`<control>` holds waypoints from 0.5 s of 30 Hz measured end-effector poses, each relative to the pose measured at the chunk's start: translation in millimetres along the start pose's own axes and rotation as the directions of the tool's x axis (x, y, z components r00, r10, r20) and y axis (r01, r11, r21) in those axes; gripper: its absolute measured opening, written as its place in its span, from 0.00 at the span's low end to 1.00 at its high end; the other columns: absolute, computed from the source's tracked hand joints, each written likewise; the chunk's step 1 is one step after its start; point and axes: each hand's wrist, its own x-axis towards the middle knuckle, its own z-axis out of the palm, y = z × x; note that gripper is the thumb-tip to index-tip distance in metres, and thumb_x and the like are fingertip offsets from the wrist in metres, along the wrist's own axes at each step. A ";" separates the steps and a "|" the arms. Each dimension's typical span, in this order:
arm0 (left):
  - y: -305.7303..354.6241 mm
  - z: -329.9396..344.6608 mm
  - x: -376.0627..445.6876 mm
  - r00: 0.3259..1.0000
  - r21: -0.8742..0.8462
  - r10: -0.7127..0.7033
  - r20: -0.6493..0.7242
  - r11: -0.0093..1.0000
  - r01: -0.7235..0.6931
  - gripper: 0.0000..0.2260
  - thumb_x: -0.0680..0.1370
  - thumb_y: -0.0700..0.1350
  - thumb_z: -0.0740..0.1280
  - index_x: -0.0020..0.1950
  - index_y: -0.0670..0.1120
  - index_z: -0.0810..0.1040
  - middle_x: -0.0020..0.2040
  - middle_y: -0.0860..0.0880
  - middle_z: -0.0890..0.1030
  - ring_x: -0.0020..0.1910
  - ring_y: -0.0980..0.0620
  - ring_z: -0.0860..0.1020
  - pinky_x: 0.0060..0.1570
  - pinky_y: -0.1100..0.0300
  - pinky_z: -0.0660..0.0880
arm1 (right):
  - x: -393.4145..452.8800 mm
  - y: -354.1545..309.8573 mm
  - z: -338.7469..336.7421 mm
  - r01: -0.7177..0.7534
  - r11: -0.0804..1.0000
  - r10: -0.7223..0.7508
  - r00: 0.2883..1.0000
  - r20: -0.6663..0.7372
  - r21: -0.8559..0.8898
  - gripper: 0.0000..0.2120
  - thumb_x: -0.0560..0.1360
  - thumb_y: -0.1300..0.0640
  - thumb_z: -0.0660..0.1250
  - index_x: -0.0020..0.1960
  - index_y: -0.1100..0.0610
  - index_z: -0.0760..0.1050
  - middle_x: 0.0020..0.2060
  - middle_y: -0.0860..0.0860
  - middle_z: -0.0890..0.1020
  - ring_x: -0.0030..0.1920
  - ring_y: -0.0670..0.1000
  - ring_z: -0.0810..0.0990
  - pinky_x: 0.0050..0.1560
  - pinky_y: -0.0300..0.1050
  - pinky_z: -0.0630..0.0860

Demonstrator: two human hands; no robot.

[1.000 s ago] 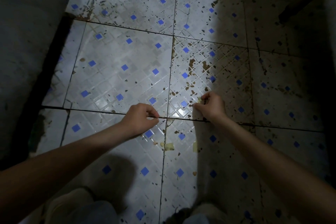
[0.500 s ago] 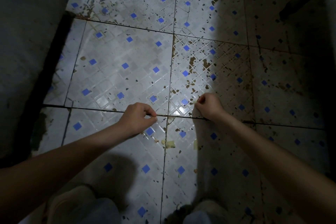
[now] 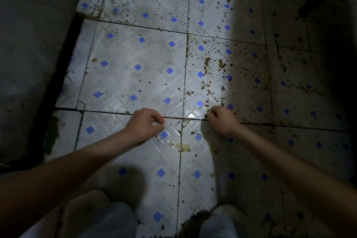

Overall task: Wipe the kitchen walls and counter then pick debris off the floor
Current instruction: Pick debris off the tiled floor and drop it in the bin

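A person crouches over a stained kitchen floor (image 3: 135, 75) of white tiles with blue squares, both arms reaching down toward the dark grout line (image 3: 108, 112) that runs left to right under the hands. The right hand (image 3: 222, 120), at the right end of that line's lit stretch, has curled tighter over the past second: its fingers now bunch on a small pale scrap of debris (image 3: 209, 111) at the fingertips, where a second ago they were looser and the scrap showed more plainly. Whether the scrap has left the tile cannot be told in this light. The left hand (image 3: 145, 124), just left of where the grout line crosses the vertical joint, keeps thumb and forefinger pressed together; anything pinched there is too small to see. It has scarcely shifted.

More debris lies on the near side of the grout line, between the two forearms: a pale yellowish chunk (image 3: 185, 147) with smaller crumbs (image 3: 171, 144) beside it, and another bit (image 3: 212, 175) nearer the feet. Brown spatter thickens beyond the line to the right, running into shadow. A grey block (image 3: 32, 54) stands well left of it.

The tightening pinch suggests the floor stage of the job is under way, one scrap nearly secured and several pieces yet to be collected.
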 end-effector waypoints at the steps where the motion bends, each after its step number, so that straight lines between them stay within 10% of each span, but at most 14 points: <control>1: -1.6 -0.9 -1.6 1.000 0.004 -0.001 0.005 1.000 0.001 0.07 0.70 0.43 0.74 0.48 0.45 0.83 0.45 0.51 0.82 0.43 0.58 0.78 0.53 0.66 0.72 | -4.0 -0.5 3.0 0.000 1.000 0.000 1.000 0.010 0.023 0.13 0.78 0.60 0.57 0.34 0.55 0.65 0.30 0.50 0.70 0.32 0.47 0.67 0.31 0.40 0.63; 15: -19.5 -4.6 -24.3 0.999 0.086 0.027 0.034 0.996 -0.030 0.11 0.67 0.42 0.77 0.47 0.45 0.84 0.46 0.51 0.82 0.38 0.63 0.75 0.39 0.81 0.67 | -42.0 -8.8 28.4 -0.068 0.963 0.020 0.983 0.182 0.261 0.15 0.79 0.60 0.57 0.37 0.55 0.76 0.39 0.47 0.78 0.42 0.45 0.74 0.39 0.36 0.67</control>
